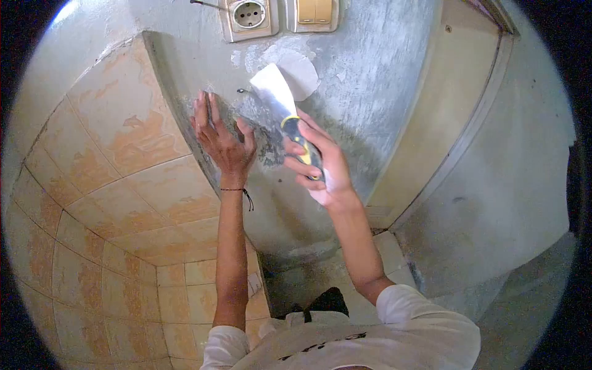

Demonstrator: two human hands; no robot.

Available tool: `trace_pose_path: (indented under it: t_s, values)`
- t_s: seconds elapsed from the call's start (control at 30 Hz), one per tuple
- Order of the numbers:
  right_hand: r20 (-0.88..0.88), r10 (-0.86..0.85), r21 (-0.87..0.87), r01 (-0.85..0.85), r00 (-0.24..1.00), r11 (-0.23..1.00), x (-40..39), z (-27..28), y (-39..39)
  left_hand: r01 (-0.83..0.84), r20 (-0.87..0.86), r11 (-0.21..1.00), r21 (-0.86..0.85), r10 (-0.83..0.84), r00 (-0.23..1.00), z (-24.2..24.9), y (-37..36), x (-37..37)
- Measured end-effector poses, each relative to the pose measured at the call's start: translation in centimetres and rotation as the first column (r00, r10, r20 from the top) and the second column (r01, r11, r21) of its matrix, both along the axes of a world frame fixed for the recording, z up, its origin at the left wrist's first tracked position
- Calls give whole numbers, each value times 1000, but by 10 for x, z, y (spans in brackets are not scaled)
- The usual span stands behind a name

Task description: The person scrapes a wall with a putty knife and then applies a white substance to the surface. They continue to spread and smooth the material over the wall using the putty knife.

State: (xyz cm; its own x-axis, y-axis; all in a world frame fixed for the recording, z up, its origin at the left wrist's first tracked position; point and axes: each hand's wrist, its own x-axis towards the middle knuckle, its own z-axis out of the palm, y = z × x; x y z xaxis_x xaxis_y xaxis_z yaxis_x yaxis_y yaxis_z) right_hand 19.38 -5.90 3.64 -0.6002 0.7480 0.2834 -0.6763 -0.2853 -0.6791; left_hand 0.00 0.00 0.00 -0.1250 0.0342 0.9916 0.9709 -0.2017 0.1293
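Note:
My right hand (pixel 320 157) is wrapped round the black and yellow handle of a putty knife (pixel 275 91), its broad metal blade pointing up and left. Behind the blade, a pale bare patch (pixel 299 75) shows on the worn grey-blue wall (pixel 370 80). To the left, my left hand (pixel 225 139) lies against the wall with fingers stretched upward and thumb apart, close to the tiled edge. A dark cord bracelet circles that wrist. Dark, rough, flaking wall surface shows between the two hands.
Above the patch are a wall socket (pixel 250 15) and a yellowed light switch (pixel 315 11). Orange-patterned tiles (pixel 132 120) cover the wall at left. A door frame (pixel 453 148) runs down the right side. A small dark hole marks the wall left of the blade.

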Motion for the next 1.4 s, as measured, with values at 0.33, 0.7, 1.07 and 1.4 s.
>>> trace_pose_path:
  t_s: [0.33,0.7,1.07,1.4]
  values:
    - [-19,-69,8,69,997,998,3,2,-13,-7,-26,1000,26,8,1000,7,0,-5]
    - [13,-71,27,71,997,997,0,0,-6,-7,-16,1000,25,8,1000,5,1,-1]
    - [8,16,17,-16,1000,1000,-3,0,3,-17,12,1000,16,16,1000,2,-1,3]
    - [26,-72,19,71,997,997,0,5,-12,-3,10,1000,22,3,1000,1,0,4]
